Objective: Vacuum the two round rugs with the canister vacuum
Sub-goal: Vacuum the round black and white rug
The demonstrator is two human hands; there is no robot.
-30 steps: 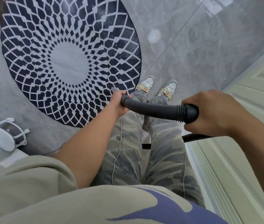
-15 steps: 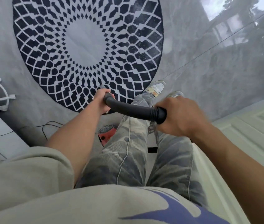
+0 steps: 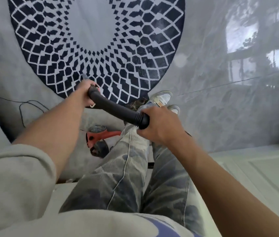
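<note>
Grey marbled flooring (image 3: pixel 212 117) fills the frame, with a bright window reflection (image 3: pixel 241 36) caught in its polished surface at the upper right. One round rug (image 3: pixel 135 48), patterned in a navy and white lattice around a pale centre, is laid across the upper left and centre of the frame, its upper part cut off by the top edge.

A black curved vacuum handle (image 3: pixel 114 108) is held in mid-frame over the rug's lower rim. Its far end is gripped by the left hand (image 3: pixel 84 94), whose fingers are wrapped tightly round it. The ribbed collar at the near end is clasped by the right hand (image 3: pixel 161 125), with the fingers curled under the tube and only the back of the hand shown.

The red canister vacuum (image 3: pixel 99 135) is seen on the floor below the handle, partly hidden behind camouflage trousers (image 3: pixel 118 185), just beside the wearer's leg and off the rug. A thin black cord (image 3: pixel 24 106) is looped over the floor at centre left. Pale trainers (image 3: pixel 162 98) are planted at the rug's lower edge, beside dark specks of debris. White panelled woodwork (image 3: pixel 263 171) is seen at the lower right.
</note>
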